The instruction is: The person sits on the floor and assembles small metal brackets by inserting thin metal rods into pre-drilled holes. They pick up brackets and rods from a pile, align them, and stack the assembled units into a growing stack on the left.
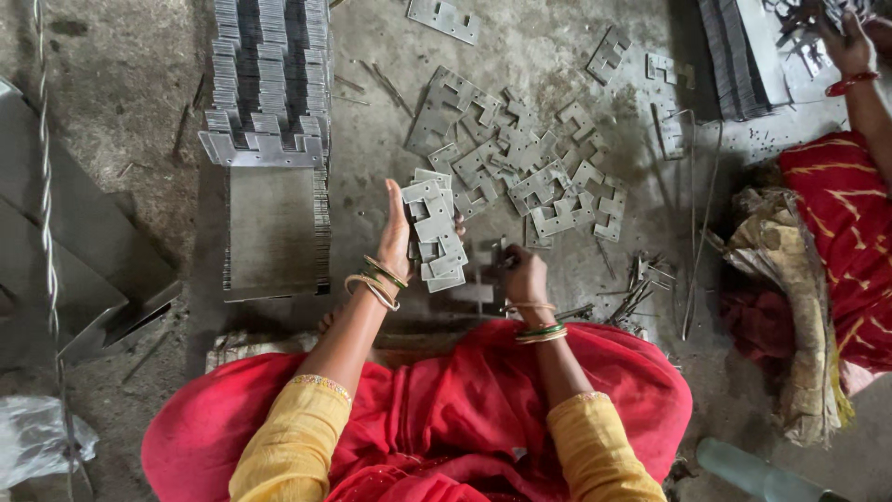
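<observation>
My left hand point(397, 234) is held edge-up against a loose stack of grey notched metal plates point(435, 232), fingers behind them. My right hand point(523, 274) is curled low beside that stack, its fingers pinching a dark flat plate point(485, 277) on the floor. Beyond both hands lies a scattered pile of the same stamped plates point(525, 167). Bangles ring both wrists, and red cloth covers my lap.
A long neat row of stacked plates point(268, 74) runs up the left, with a flat stack of sheets point(276, 232) below it. Another person's hand point(847, 42) works at the top right beside another stack point(734, 56). Thin metal offcuts point(641, 284) litter the floor.
</observation>
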